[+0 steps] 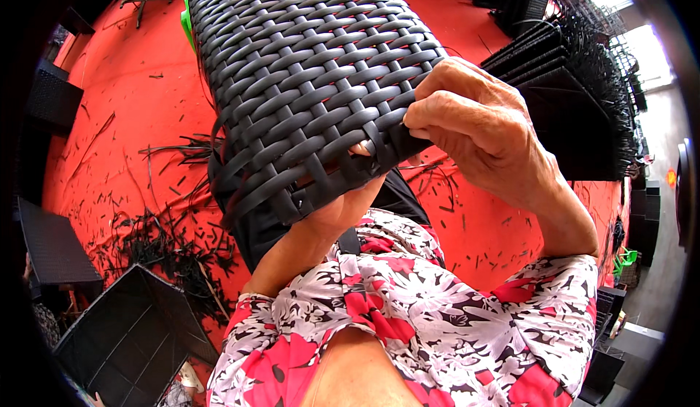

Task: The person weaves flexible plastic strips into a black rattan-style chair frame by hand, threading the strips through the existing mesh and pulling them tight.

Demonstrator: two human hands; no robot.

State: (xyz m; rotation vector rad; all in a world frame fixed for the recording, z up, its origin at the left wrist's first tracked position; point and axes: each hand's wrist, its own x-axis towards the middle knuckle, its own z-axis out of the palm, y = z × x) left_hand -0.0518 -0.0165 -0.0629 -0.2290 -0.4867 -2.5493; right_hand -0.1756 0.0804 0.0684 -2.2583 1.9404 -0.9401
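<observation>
A right hand (477, 126) pinches a strip at the edge of a dark woven wicker panel (306, 64). The left hand (343, 203) braces underneath, grip hidden. The weave looks stiff, light, best held by its rim.

Surface: red floor (124, 108) is carrying everything.
Offcuts: black strip scraps (157, 243) are lying scattered on it.
Panels: dark woven panels (561, 101) are standing stacked at right.
Frame: black grid frame (124, 334) is resting lower left.

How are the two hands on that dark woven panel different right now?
The right hand sits on top at the woven panel's edge, its back in full view, fingers bent and pinching a strip. The left hand is underneath, mostly hidden, supporting the panel from below. Both are bare and touch the same near edge.
</observation>
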